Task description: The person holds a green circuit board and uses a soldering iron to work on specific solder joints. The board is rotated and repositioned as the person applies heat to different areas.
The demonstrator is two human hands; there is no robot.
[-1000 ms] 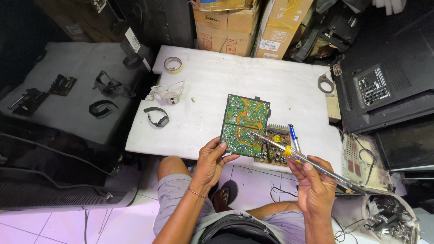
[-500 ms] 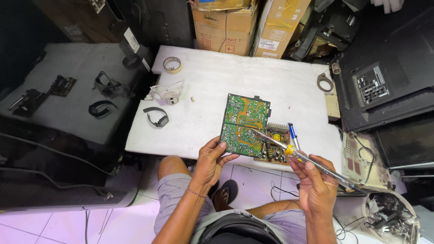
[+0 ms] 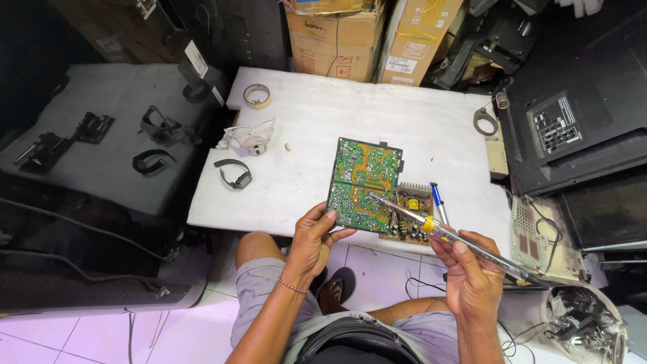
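Note:
A green circuit board [image 3: 364, 180] lies solder side up near the front edge of a white table [image 3: 377, 114]. My left hand [image 3: 315, 237] grips the board's near left corner, thumb on top. My right hand [image 3: 472, 273] holds a soldering iron [image 3: 450, 236] with a clear handle and yellow collar; its metal tip rests on the board's lower right area. A smaller brown board [image 3: 410, 214] with components sits partly under the green one. A blue pen [image 3: 438, 201] lies just right of it.
On the table are a tape roll [image 3: 257, 96], a white small device with wires [image 3: 251, 138], a black wristband [image 3: 234, 172] and a grey ring [image 3: 484, 121]. Cardboard boxes [image 3: 367, 34] stand behind. A black television back [image 3: 573, 128] lies right. A grey surface with black parts [image 3: 101, 135] is left.

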